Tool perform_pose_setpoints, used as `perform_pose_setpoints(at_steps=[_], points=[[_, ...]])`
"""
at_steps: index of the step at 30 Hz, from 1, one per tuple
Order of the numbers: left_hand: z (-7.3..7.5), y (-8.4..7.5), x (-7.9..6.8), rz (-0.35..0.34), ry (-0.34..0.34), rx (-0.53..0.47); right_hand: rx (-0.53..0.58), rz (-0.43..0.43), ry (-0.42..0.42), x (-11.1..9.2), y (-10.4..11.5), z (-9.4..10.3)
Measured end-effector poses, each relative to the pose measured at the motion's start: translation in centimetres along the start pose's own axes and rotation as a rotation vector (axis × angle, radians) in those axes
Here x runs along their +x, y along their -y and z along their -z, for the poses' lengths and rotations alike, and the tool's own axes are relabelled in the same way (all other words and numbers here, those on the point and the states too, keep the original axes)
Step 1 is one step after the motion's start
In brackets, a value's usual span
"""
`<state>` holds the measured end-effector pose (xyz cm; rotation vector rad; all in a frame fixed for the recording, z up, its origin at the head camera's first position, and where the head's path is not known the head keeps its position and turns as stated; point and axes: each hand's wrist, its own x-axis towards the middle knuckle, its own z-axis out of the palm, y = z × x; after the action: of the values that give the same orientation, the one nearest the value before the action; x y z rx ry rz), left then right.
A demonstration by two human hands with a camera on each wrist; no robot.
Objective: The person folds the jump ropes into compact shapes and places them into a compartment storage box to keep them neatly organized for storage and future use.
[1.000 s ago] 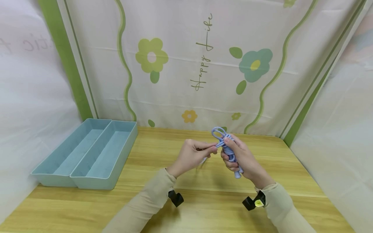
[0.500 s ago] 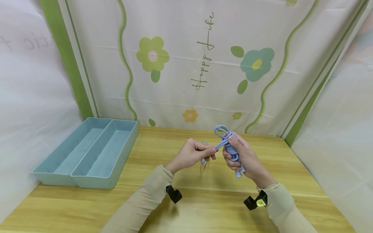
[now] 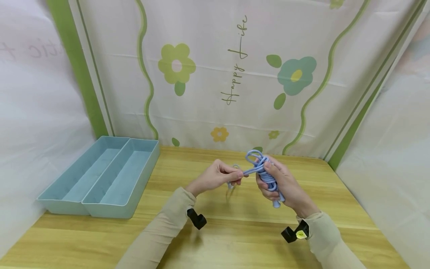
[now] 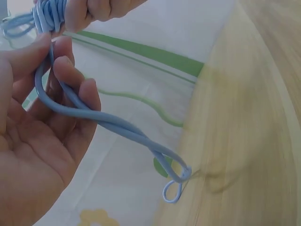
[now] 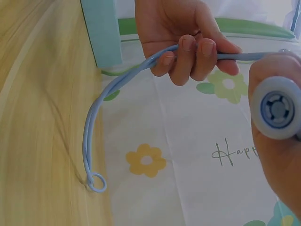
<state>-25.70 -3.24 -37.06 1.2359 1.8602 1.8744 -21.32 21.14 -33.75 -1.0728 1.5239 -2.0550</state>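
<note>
A light blue jump rope (image 3: 268, 178) is wound into a tight bundle, which my right hand (image 3: 285, 185) grips above the table. One loop sticks out at the bundle's top, and the handle ends (image 3: 276, 204) poke out below the fist. To its left, my left hand (image 3: 215, 176) pinches a doubled strand that runs taut to the bundle. Past those fingers the doubled tail (image 4: 124, 129) hangs down, ending in a small loop (image 4: 172, 192) near the tabletop. In the right wrist view a round handle end (image 5: 277, 109) faces the camera. The right palm hides part of the windings.
Two long pale blue bins (image 3: 134, 186) stand side by side at the left of the wooden table (image 3: 242, 239). A flowered curtain (image 3: 201, 93) hangs behind the table, with white sheets on both sides. Each wrist carries a black camera mount.
My left hand has moved left, away from the bundle, so more of the pinched strand shows between the hands. The right hand keeps its grip and has shifted slightly right.
</note>
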Motion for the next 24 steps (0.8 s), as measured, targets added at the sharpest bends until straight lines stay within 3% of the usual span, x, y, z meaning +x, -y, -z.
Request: perform_pose_setpoints(at_steps=[4,11,16,19,24], points=[[0.4,0.0,-0.1,0.001,0.009,-0.006,-0.002,0.027,0.078,0.1,0.1,0.0],[1.0,0.6,0.0,0.031,0.014,0.073,-0.015,0.053,0.154,-0.2,0.1,0.6],[1.4,1.3,0.1,0.057,-0.039,0.149,-0.035,0.006,0.165,-0.6,0.3,0.7],[1.5,1.2,0.3,0.054,-0.071,0.221,-0.119,-0.043,0.126,-0.9,0.6,0.7],[1.5,0.5,0.9,0.044,-0.107,0.376,-0.370,-0.168,0.048,-1.1,1.0,0.7]])
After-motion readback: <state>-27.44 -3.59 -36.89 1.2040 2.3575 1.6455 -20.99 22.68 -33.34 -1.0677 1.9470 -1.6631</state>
